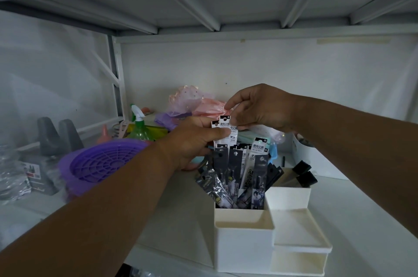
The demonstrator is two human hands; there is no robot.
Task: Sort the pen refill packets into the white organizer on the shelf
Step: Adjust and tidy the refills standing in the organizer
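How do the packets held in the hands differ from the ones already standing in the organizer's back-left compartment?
The held packets show white header cards; the stored packets are mostly dark, a few with white headers. The held packets are raised above the white organizer, gripped by the left hand and pinched at the top by the right hand; the stored packets stand fanned and leaning in their compartment. Both are long, narrow hang packets.

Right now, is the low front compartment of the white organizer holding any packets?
No, the organizer's low front compartment shows only bare white walls, while the packets stand in the taller one behind it.
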